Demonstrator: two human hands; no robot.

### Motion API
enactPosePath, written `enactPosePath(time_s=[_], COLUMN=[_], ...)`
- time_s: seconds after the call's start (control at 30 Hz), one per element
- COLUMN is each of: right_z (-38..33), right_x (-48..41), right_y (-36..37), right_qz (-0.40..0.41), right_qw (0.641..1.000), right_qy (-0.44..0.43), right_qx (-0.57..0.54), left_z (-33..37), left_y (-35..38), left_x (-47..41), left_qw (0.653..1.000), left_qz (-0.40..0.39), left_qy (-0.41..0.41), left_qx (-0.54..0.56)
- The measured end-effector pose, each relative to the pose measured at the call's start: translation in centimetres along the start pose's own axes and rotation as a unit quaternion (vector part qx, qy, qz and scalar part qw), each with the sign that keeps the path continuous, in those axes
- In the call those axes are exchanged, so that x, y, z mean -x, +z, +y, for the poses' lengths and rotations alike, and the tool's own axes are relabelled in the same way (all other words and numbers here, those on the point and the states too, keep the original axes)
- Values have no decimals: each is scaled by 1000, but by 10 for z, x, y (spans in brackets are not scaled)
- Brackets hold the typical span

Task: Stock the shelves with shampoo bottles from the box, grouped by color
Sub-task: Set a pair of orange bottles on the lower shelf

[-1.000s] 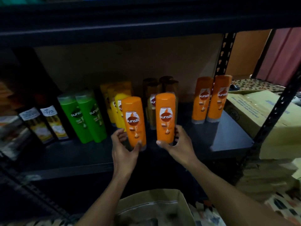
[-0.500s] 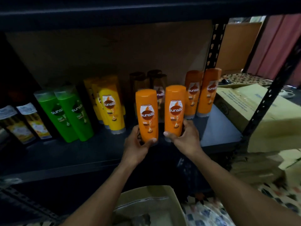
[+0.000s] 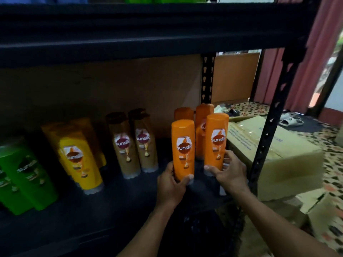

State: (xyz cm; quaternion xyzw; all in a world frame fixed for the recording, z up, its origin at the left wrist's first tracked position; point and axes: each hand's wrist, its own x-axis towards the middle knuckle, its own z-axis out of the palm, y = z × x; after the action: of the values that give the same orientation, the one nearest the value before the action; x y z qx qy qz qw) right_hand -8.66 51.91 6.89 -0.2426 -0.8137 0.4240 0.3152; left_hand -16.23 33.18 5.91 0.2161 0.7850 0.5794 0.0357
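A black metal shelf carries green plastic bottles, yellow plastic bottles and brown plastic bottles in colour groups. At its right end, before two rear orange bottles, the left hand curls its fingers round one upright orange plastic shampoo bottle; the right hand grips a second orange bottle beside it.

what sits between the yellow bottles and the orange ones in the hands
Brown bottles stand there, in two rows, seen in the head view. Bare shelf separates them from the yellow bottles and from the orange bottle in the left hand.
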Motion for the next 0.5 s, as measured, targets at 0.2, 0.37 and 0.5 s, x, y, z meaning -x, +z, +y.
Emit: enactPosePath(time_s=[0.2,0.37,0.5], right_z=[9,14,17], right_x=[-12,-17,-16], right_y=[7,5,6], right_qz=[7,-10,-17], right_qw=[999,998,998], right_qy=[-3,12,11], right_qx=[-36,-60,-58], left_z=[3,2,-1], left_y=[5,8,9], left_x=[-4,-5,-6], left_qw=[1000,1000,1000], left_qz=[-14,-9,-9], left_qy=[6,7,1], left_qx=[-2,10,15])
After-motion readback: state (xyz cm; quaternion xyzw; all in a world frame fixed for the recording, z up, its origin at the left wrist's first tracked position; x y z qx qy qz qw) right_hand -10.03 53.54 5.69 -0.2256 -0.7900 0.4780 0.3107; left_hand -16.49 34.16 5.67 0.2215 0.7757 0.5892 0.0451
